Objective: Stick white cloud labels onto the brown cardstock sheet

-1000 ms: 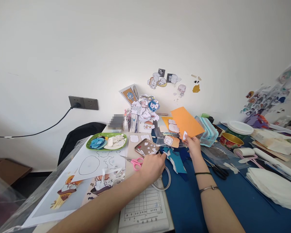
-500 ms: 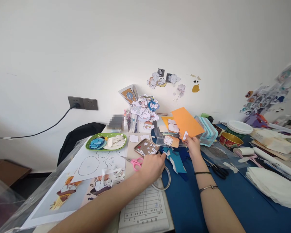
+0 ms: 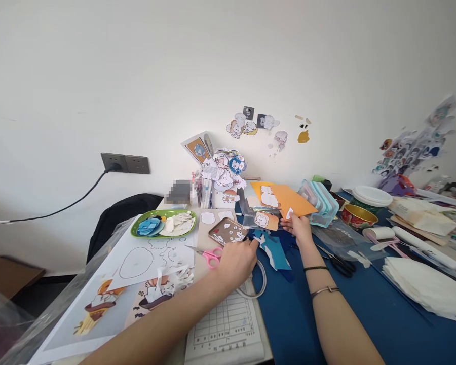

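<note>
My right hand (image 3: 299, 226) grips the near edge of an orange sheet of paper (image 3: 294, 198) between thumb and fingers. A small white paper piece (image 3: 290, 213) shows against the sheet by the thumb. My left hand (image 3: 240, 259) is closed with its fingertips together beside a roll of tape (image 3: 264, 284); whatever it may hold is hidden. Just beyond it lies a brown tray (image 3: 225, 231) with small printed cutouts. Pink-handled scissors (image 3: 212, 257) rest left of that hand. Between the hands are torn blue paper pieces (image 3: 271, 248) and a bear cutout on orange paper (image 3: 266, 220).
A green tray (image 3: 137, 234) with blue and white scraps stands at the left, beyond outline drawings (image 3: 137, 262). Black scissors (image 3: 340, 264), a teal-edged clear box (image 3: 321, 203), a red-gold bowl (image 3: 359, 217) and white sheets (image 3: 421, 286) occupy the right.
My right hand has lowered the orange sheet, which now tilts flatter over the papers behind. The left hand stays nearly in place. The whole view has shifted slightly.
</note>
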Tool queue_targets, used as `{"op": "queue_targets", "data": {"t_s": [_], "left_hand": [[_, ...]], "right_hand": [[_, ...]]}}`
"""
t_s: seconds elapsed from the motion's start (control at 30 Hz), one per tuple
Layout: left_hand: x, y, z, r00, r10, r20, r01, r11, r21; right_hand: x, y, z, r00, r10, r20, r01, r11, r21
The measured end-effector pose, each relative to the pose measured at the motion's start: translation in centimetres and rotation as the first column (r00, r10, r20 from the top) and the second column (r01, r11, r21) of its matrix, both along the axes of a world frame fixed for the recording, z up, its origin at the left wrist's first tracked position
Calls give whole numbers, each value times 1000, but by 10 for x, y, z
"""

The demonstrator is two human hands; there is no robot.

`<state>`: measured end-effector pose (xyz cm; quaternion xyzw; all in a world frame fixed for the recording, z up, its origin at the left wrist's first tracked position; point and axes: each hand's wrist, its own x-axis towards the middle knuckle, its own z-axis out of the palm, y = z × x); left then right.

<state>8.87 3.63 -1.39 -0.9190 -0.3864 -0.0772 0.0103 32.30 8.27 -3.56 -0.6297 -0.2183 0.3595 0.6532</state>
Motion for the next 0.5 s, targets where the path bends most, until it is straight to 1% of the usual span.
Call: {"op": "queue_targets", "data": {"t_s": [0.1,0.2,0.3,0.5], "left_hand": [[0,0,0,1000,-3,-1,3,1000,4],[0,0,1,1000,-3,0,3,1000,5],[0,1,0,1000,-3,1,3,1000,4],[0,2,-2,1000,-8,20,8,1000,11]], "right_hand": [[-3,-2,6,1000,-24,-18,25,999,26],[-6,-3,11,998,-39,-48,44,994,102],[-11,1,12,995,-41,-92,56,986,159],[-13,15,8,980,-77,-182,104,984,142]]}}
